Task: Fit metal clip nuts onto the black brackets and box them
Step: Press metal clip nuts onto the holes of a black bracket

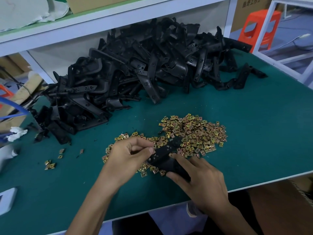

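The right hand point(199, 177), gripping the bracket point(165, 154), should steady it while the left hand point(128, 155) (seemingly pinching a clip nut) presses squarely.

The mat point(237, 150) is deep teal-green with a pale grey edge. The brackets point(135, 65) are matt black all over. The nuts point(194, 134) are brassy gold with reddish and greenish tints, each with a dark centre hole. The held bracket point(165, 150) is black, dotted with small pale specks. The shelf point(118, 19) is white with a light green top. The stool point(260, 29) is orange-red, the box point(94, 2) tan brown, and the rag point(17, 133) white.
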### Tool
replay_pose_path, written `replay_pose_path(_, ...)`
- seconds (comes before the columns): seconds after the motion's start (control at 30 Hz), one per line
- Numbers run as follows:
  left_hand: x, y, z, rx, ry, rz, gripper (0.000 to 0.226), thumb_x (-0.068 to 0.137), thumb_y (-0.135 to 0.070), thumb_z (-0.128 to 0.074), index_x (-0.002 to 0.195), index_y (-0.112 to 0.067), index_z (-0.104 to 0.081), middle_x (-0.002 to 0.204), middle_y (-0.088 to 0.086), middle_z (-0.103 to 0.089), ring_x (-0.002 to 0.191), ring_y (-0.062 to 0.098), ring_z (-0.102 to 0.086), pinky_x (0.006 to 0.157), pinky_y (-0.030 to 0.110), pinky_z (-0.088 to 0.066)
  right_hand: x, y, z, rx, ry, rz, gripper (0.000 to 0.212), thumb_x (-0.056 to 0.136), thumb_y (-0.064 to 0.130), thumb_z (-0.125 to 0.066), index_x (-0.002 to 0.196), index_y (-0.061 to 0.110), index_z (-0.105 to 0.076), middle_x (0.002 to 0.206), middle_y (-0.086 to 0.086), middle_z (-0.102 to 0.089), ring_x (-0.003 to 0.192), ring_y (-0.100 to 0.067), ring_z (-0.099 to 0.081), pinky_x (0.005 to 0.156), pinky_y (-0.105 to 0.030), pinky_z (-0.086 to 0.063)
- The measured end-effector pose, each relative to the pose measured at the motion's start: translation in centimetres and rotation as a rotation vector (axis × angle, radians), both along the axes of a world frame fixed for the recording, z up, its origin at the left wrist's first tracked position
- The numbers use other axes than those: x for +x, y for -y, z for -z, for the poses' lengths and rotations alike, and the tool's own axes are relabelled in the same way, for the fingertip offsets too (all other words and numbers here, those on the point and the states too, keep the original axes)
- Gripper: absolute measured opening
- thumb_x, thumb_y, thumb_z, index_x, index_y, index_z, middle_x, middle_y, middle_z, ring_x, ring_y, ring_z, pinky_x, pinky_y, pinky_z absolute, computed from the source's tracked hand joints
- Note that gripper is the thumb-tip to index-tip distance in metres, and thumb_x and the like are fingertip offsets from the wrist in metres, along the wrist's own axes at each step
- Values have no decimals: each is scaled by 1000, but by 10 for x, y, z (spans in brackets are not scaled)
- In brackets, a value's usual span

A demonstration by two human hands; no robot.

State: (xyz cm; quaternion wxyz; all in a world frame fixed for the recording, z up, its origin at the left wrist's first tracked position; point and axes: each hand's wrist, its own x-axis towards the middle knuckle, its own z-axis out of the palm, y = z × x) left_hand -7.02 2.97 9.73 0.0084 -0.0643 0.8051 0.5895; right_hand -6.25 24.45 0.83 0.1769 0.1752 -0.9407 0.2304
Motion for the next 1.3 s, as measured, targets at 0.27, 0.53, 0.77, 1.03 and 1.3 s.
replay_pose_path(0.27,14,-8,11,-241,-38,-3,32,73,-32,-86,99,-43,-70,95,-22,-72,91,0,-67,71,11,-47,-2,2,1,-7,1,14,56,92,72,-42,128,36,-65,79,12,-60,71,-13,-61,49,-26,-39)
replay_pose_path(0.53,24,-8,32,-239,-57,-121,39,75,-28,-89,96,-53,-67,93,-31,-71,96,-11,-64,76,20,-46,-2,3,2,71,-11,10,52,88,70,-48,125,39,-68,77,11,-59,69,-15,-61,49,-26,-38)
replay_pose_path(0.77,17,3,27,-54,-36,41,24,81,-36,-83,101,-44,-73,99,-14,-76,97,3,-69,80,17,-51,-1,2,1,51,-5,21,50,88,72,-48,125,42,-65,75,13,-57,67,-11,-59,52,-21,-28)
replay_pose_path(1.03,-50,71,33,-778,-60,-147,13,99,-23,-63,105,-22,-75,108,-10,-71,103,13,-65,94,36,-53,-2,3,-1,32,9,52,53,88,73,-43,121,40,-68,77,15,-61,69,-11,-62,49,-22,-35)
replay_pose_path(1.3,-81,88,46,-914,-30,15,9,92,-19,-73,99,-24,-76,98,-6,-68,98,18,-62,90,36,-51,-2,4,-3,21,-16,74,54,87,72,-44,116,37,-73,74,13,-63,67,-14,-64,45,-27,-43)
